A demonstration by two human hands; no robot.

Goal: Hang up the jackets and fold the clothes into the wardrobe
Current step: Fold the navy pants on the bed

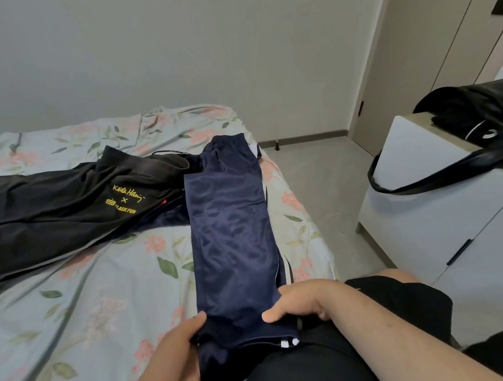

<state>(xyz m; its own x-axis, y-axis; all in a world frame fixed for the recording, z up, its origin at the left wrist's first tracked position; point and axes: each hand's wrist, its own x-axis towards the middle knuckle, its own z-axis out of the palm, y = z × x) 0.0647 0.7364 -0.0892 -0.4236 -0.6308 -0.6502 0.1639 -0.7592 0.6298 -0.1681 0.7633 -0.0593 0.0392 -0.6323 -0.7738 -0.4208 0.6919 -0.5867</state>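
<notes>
Navy blue track trousers (230,224) with white side stripes lie folded lengthwise as a long strip along the right side of the bed, running away from me. My left hand (173,365) grips their near left edge, thumb on top. At the near right edge my right hand (300,302) holds the fabric with its thumb on top and fingers curled under. A black garment (58,212) with yellow lettering lies spread across the bed to the left, its edge under the navy trousers.
The bed (84,303) has a pale floral cover. A white cabinet (433,201) stands to the right with a black bag (484,123) on top. Beige wardrobe doors (415,46) fill the far right corner. Grey floor lies between bed and cabinet.
</notes>
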